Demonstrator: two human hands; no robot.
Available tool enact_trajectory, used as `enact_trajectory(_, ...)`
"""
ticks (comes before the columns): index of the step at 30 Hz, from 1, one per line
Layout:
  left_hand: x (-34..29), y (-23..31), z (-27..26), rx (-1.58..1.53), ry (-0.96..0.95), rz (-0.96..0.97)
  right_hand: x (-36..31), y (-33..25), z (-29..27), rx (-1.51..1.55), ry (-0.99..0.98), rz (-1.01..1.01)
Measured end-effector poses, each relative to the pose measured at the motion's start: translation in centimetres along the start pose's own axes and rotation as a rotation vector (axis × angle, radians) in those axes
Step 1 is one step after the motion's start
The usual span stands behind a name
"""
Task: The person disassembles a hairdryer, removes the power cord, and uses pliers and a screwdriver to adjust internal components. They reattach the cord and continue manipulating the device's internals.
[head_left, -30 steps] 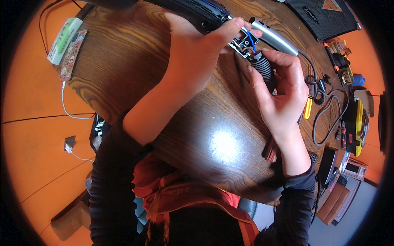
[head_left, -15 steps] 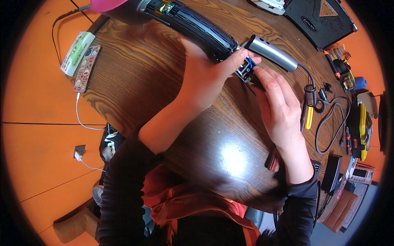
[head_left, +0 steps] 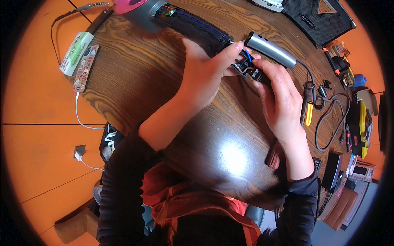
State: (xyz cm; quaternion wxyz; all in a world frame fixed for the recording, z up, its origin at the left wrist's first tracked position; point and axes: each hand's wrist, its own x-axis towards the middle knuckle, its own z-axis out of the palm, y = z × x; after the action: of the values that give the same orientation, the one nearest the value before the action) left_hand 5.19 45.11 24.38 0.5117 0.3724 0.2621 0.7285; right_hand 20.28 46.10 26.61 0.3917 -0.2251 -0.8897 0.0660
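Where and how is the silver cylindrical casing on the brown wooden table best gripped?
Probably the middle of the silver cylindrical casing, from the far side, pinching across its narrow width: the right hand crowds its near side, and a dark cable meets its right end.

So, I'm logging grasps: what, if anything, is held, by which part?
Left hand: the opened hair dryer, by its handle's lower end. Right hand: apparently the dryer's dark cord sleeve, near that end.

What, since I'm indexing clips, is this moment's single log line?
left hand: holding opened hair dryer; right hand: pinching dark cable sleeve; blue wire: exposed; silver handle casing: on wooden table
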Motion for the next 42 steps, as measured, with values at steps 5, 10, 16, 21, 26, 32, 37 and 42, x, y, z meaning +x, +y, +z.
enact_trajectory(5, 0.0, 0.1, 0.1, 0.042, 0.056, 0.012, -0.1, -0.2, -0.1, 0.144, 0.016, 0.196)
enact_trajectory(10, 0.0, 0.0, -0.1, 0.09, 0.021, 0.032, -0.6, 0.1, 0.2, 0.167, 0.031, 0.248)
enact_trajectory(16, -0.2, -0.3, -0.1, 0.115, 0.0, 0.108, -0.9, 0.6, 0.7, 0.211, 0.093, 0.252)
enact_trajectory(21, 0.0, -0.6, -0.2, 0.189, 0.026, 0.189, -0.7, 0.3, 0.8, 0.168, 0.125, 0.25)
enact_trajectory(26, -0.2, -0.7, -0.2, 0.219, 0.057, 0.201, -0.5, 0.5, 0.7, 0.082, 0.1, 0.069)
enact_trajectory(32, -0.3, -1.0, -0.1, 0.279, 0.094, 0.239, -0.6, 1.0, 0.9, 0.22, 0.098, 0.192)
enact_trajectory(37, -0.2, -0.9, -0.4, 0.389, 0.113, 0.241, -0.8, 0.5, 1.0, 0.776, 0.098, 0.55)
enact_trajectory(42, -0.3, -0.4, 0.0, 0.051, 0.038, 0.092, -0.6, 0.2, 1.1, 0.516, 0.133, 0.391)
